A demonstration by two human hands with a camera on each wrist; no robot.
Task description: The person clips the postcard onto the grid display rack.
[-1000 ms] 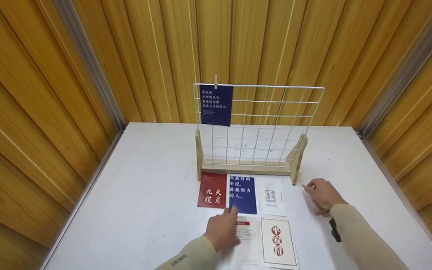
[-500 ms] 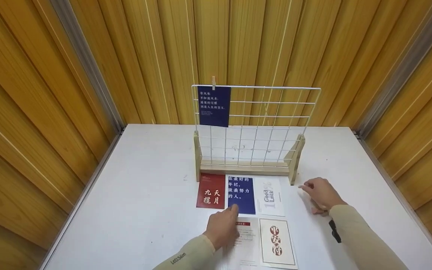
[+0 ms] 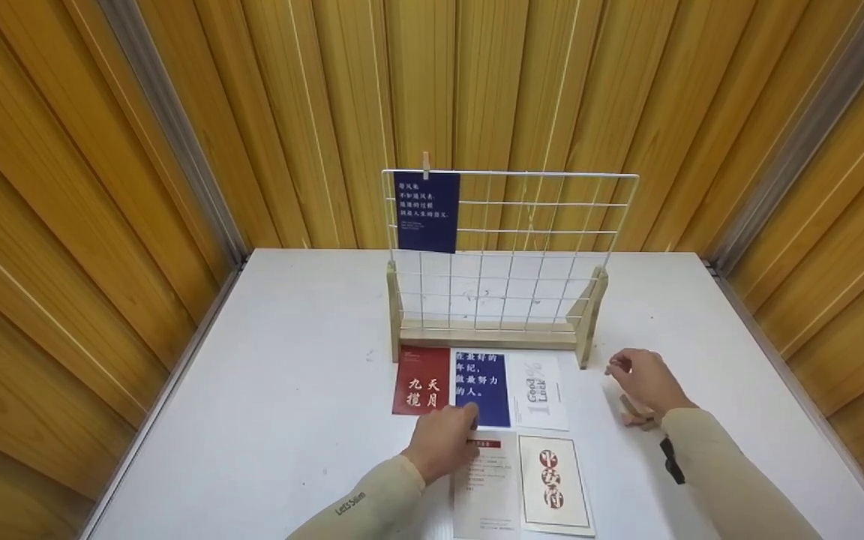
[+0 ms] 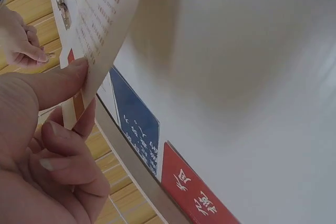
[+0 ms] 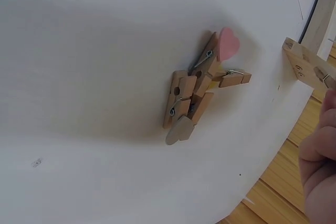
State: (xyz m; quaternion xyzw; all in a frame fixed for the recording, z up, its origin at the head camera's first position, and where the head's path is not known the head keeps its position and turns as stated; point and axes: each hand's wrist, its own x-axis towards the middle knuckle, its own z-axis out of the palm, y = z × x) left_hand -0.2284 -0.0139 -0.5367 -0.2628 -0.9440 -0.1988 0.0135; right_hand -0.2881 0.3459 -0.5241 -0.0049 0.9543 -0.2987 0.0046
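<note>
My left hand (image 3: pixel 438 444) pinches the upper left corner of a white card (image 4: pixel 105 30) with small print and a red bar. In the left wrist view that card is tilted up off the white table, with the thumb on its printed face. Out to the right, my right hand (image 3: pixel 646 379) holds a small wooden clothespin (image 5: pixel 324 77) between thumb and fingertips. Beneath that hand lies a pile of several wooden clothespins (image 5: pixel 181 95), some with a pink or beige heart. A dark blue card (image 3: pixel 427 214) hangs from the wire grid rack (image 3: pixel 537 232) by a clothespin (image 3: pixel 426 165).
Along the rack's wooden base (image 3: pixel 488 337) lie a red card (image 3: pixel 422 379), a blue card (image 3: pixel 482 390) and a white "Good Luck" card (image 3: pixel 541 394). A cream card with red characters (image 3: pixel 554 484) lies at the front. Wood-look walls (image 3: pixel 492 82) enclose the white table (image 3: pixel 312 390).
My left hand has shifted slightly forward, and the white card it pinches has come up a little. My right hand has moved a bit away from me, uncovering more of the clothespin pile.
</note>
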